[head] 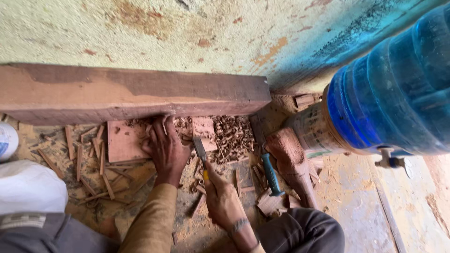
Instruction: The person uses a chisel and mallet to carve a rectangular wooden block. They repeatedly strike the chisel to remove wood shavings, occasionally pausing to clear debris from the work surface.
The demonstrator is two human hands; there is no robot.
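Note:
My left hand (pixel 166 149) rests palm down on the floor among wood shavings, beside a flat square wooden piece (pixel 124 140) and just below a thick reddish timber beam (pixel 131 93). My right hand (pixel 220 194) grips a chisel (pixel 200 152) by its yellow handle, the flat steel blade pointing up toward a small reddish wood block (pixel 204 127). Curled shavings (pixel 233 133) lie heaped to the right of that block.
A blue-handled tool (pixel 270 173) and a wooden mallet (pixel 293 161) lie on the right. A large blue water jug (pixel 398 89) with a tap stands at the far right. Wood strips (pixel 89 159) litter the left floor. A white object (pixel 28 185) sits at lower left.

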